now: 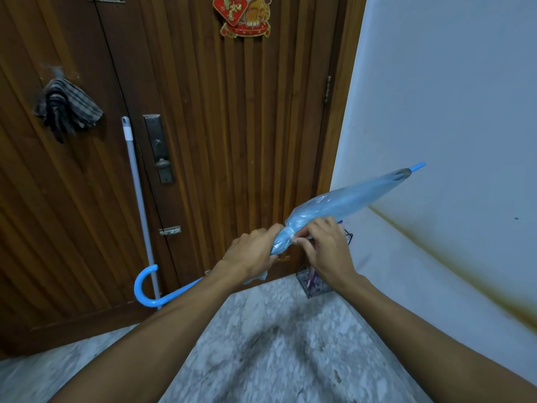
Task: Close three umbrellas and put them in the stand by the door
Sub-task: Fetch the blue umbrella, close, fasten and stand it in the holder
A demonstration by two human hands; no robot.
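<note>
Seemingly both hands (290, 251) grip furled umbrella (343, 203) above stand (315, 283)

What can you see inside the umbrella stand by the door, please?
The stand is a see-through box on the floor in the corner. A pinkish stick-like thing shows inside; what it is cannot be told. The right hand and wrist cover the stand's upper part.

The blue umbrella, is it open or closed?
Closed. The blue umbrella is folded into a thin roll, and the left hand and right hand hold it near the strap.
</note>
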